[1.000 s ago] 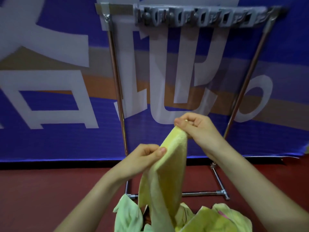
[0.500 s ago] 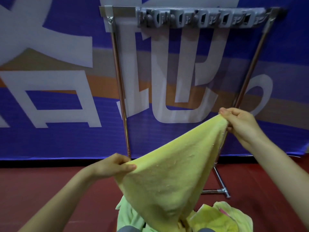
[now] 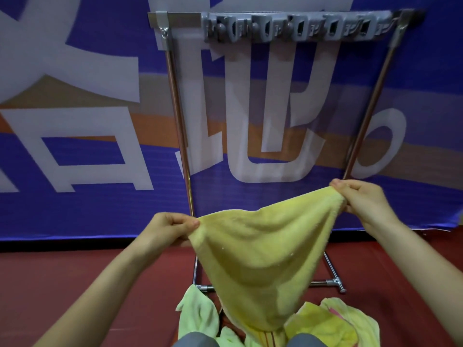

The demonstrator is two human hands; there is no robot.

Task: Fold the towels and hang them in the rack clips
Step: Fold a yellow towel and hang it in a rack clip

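Left hand (image 3: 170, 227) pinches one top corner of the soft yellow terry towel (image 3: 263, 251), right hand (image 3: 360, 199) the other; it sags between them in front of the chrome tube rack (image 3: 179, 121). I judge it light and limp, best gripped at corners for folding.

Both bare forearms extend forward and are spread wide. Left hand (image 3: 170, 227): held lower and nearer the body, knuckles up, fingers curled, thumb and forefinger pinching one corner of the yellow towel (image 3: 263, 246). Right hand (image 3: 363, 200): held higher and farther out, wrist bent, fingers curled, fingertips pinching the opposite corner. The hands are well apart, with the cloth stretched between them and sagging below. Two grey-clad knees (image 3: 195, 341) sit beneath the arms.
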